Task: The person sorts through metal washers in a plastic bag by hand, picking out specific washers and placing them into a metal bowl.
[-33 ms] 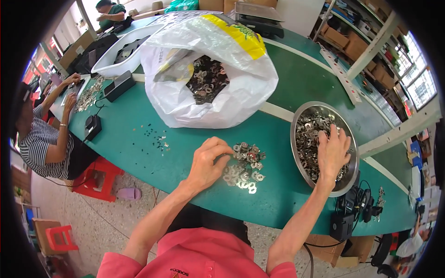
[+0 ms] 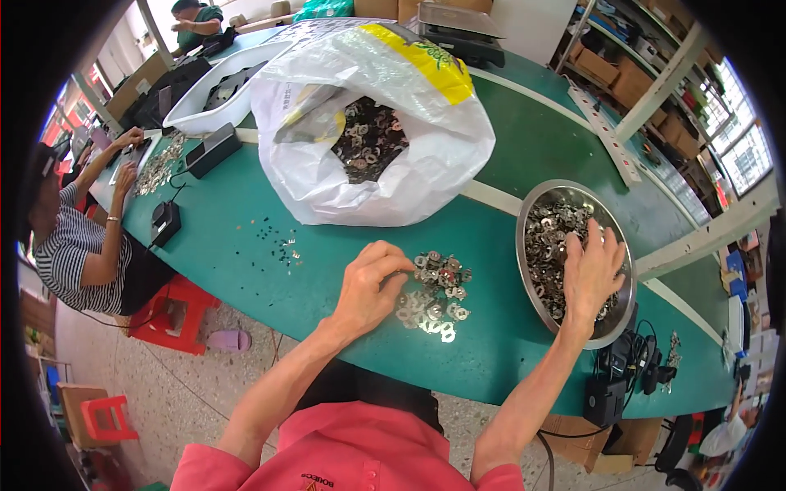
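Note:
My left hand [image 2: 368, 282] rests over the table at the left edge of a small pile of metal parts [image 2: 442, 274]. Its fingers are curled, thumb and index tips close together; anything between them is too small to make out. More flat, shiny ring-shaped pieces [image 2: 430, 313] lie loose just in front of that pile. On the right, my right hand [image 2: 594, 274] reaches into a round steel bowl [image 2: 524, 278] full of similar small metal parts [image 2: 553, 237]. Its fingers are spread over the parts, with no piece visibly gripped.
A large white woven sack [image 2: 327, 192] of metal parts stands open ahead. Tiny black pieces [image 2: 266, 231] lie scattered at left. Black adapters and cables [image 2: 614, 385] sit beside the bowl. A co-worker in a striped shirt [image 2: 82, 262] sits at left, near a black box [image 2: 213, 151].
The whole view has shifted very slightly. My right hand's fingers have moved a little over the parts in the bowl; my left hand stays beside the pile.

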A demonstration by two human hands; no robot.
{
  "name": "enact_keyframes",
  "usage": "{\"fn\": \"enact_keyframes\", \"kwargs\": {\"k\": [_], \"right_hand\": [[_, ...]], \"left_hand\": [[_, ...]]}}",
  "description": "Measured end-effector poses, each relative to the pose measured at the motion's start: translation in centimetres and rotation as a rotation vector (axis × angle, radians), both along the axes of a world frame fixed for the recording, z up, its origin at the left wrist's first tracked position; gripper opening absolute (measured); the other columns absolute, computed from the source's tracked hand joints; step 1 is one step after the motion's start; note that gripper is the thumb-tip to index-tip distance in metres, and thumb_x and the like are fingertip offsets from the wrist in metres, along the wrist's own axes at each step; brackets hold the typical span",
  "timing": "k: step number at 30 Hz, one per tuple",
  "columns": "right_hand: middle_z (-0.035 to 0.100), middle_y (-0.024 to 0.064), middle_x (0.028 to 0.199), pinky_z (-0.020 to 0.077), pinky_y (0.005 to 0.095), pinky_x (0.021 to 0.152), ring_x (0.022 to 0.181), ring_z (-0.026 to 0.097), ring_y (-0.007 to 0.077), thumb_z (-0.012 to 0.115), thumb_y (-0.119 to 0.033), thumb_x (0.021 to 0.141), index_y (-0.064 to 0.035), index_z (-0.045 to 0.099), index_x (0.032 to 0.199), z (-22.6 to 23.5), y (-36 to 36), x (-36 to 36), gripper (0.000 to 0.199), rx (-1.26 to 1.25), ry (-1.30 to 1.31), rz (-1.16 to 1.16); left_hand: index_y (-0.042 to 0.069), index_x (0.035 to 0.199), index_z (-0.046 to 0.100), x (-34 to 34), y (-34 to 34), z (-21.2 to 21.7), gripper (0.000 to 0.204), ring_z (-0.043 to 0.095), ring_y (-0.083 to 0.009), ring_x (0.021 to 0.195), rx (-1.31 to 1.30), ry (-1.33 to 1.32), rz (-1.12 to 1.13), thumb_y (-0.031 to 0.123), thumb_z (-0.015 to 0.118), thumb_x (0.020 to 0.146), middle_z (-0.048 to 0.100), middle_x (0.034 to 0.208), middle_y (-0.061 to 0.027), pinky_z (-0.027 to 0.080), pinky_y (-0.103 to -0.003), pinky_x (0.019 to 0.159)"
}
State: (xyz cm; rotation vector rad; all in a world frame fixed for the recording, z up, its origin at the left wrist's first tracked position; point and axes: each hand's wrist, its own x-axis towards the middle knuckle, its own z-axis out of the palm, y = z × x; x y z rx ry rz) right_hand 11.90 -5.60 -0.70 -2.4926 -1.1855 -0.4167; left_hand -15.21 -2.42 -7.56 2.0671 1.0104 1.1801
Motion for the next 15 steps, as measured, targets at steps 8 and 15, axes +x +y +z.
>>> {"fn": "enact_keyframes", "kwargs": {"k": [8, 15], "right_hand": [[0.063, 0.0118, 0.092, 0.0481, 0.0352, 0.077, 0.086, 0.061, 0.0263, 0.057, 0.0, 0.082, -0.0012, 0.063, 0.094, 2.6, -2.3, -9.0, 0.013, 0.509, 0.552, 0.675], [0.059, 0.0109, 0.102, 0.0421, 0.0396, 0.083, 0.1, 0.054, 0.0288, 0.063, -0.004, 0.077, -0.0021, 0.062, 0.098, -4.2, -0.5, -11.4, 0.021, 0.184, 0.417, 0.906]], "left_hand": [[0.001, 0.083, 0.065, -0.5, 0.0, -0.2, 0.022, 0.053, -0.0255, 0.082, 0.139, 0.112, 0.168, -0.011, 0.063, 0.065, 0.059, 0.086, -0.0073, 0.044, -0.034, 0.072], [0.004, 0.08, 0.065, 0.0, -0.2, -0.5, 0.017, 0.053, -0.0246, 0.084, 0.163, 0.176, 0.18, -0.007, 0.064, 0.066, 0.059, 0.084, -0.0045, 0.04, -0.035, 0.074]]}}
